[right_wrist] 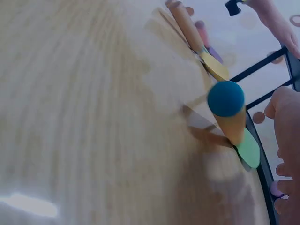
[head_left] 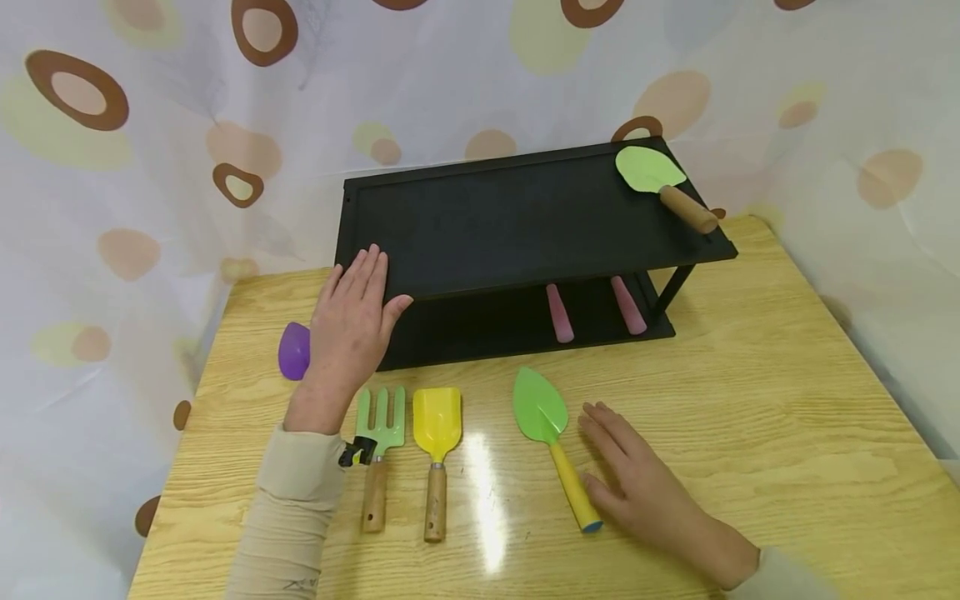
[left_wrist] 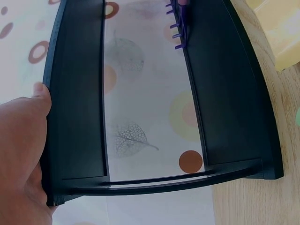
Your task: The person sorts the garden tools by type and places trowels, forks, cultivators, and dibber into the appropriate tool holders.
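My left hand [head_left: 348, 333] rests on the front left corner of a black two-tier shelf [head_left: 487, 225], its fingers straight on the upper board. In the left wrist view the thumb lies along the board's edge. My right hand [head_left: 637, 483] hovers or rests just right of a green trowel [head_left: 540, 404] with a yellow handle, fingers extended and holding nothing. The right wrist view shows that handle's blue end [right_wrist: 225, 98] close to the hand. Left of the trowel lie a yellow shovel [head_left: 437, 421] and a green fork [head_left: 381, 425], both wooden-handled.
Another green trowel [head_left: 651, 171] lies on the shelf's upper right end. Two pink handles [head_left: 560, 312] protrude from the lower tier; a purple rake [left_wrist: 182, 28] shows there in the left wrist view. A purple tool [head_left: 294, 352] lies left of the shelf, partly hidden by my left hand.
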Motion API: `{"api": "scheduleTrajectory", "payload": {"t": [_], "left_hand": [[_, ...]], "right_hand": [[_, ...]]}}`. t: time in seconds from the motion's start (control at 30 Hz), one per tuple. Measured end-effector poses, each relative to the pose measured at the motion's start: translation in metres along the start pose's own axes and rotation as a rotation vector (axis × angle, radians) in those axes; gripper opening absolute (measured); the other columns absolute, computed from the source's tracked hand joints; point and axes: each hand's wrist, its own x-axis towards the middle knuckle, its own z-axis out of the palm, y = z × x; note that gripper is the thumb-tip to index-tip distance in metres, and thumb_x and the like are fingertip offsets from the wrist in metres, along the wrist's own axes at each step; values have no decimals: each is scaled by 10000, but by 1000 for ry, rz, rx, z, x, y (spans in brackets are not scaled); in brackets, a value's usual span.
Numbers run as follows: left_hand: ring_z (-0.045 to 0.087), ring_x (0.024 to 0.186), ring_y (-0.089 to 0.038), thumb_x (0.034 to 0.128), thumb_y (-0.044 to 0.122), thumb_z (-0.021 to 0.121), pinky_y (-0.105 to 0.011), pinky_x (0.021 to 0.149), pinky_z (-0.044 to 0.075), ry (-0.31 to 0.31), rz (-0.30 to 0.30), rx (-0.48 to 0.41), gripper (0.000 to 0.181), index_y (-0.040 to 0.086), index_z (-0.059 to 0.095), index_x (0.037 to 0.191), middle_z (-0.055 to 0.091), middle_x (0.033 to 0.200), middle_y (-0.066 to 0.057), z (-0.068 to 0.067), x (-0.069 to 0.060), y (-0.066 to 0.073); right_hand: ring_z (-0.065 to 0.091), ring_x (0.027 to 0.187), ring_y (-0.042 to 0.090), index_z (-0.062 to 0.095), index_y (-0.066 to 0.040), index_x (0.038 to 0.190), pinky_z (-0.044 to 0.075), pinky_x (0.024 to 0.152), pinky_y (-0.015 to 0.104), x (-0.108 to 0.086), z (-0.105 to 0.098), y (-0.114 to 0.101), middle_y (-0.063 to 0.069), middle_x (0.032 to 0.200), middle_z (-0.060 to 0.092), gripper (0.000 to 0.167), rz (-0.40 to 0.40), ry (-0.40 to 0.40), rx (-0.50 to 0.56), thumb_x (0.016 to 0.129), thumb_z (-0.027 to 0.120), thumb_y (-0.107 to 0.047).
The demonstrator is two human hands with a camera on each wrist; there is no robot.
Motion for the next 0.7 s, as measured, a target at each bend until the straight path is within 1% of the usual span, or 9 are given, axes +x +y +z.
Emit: {"api": "scheduleTrajectory", "payload": {"t": [0.13,0.27,0.4,0.5,0.57,0.7], "left_hand": [[234,1530,-256,1042,506,349,-448,1272,128,-10,-11,-4,689,65,271,1566,269,1636,-105,0,0,0],[235,1530,-255,1043,501,356,-447,1272,130,-7,-13,-15,683,66,278,1564,273,1635,-103,0,0,-1],[234,1530,-257,1043,502,354,-447,1272,127,-6,-14,-20,685,65,277,1564,273,1635,-103,0,-1,-1],[230,1531,-259,1042,511,344,-448,1273,123,-8,-13,-17,692,65,269,1566,268,1637,-104,0,-1,-1],[228,1531,-259,1042,515,340,-449,1273,122,-9,-12,-15,694,66,267,1567,266,1637,-103,0,-1,-1],[230,1531,-256,1042,518,336,-448,1273,121,-2,-9,-16,695,69,267,1568,268,1637,-101,0,-1,-1]], "right_hand": [[415,1383,398,473,48,1419,37,1221,126,-6,7,-8,190,1512,431,687,-40,-25,10,852,745,-227],[411,1397,360,415,10,1478,31,1200,91,-12,14,-14,168,1549,388,762,-46,-79,25,866,740,-305],[403,1399,349,364,9,1507,15,1211,119,-16,18,-18,196,1573,333,831,-105,-123,29,868,740,-368],[401,1395,355,355,29,1502,19,1234,178,-17,19,-18,229,1568,320,852,-149,-126,26,839,763,-318],[410,1391,352,361,34,1498,25,1237,188,-18,20,-19,234,1563,328,846,-155,-117,20,817,767,-261],[448,1372,344,389,46,1482,42,1239,186,-18,20,-20,235,1547,368,782,-146,-87,-10,810,732,-160]]}}
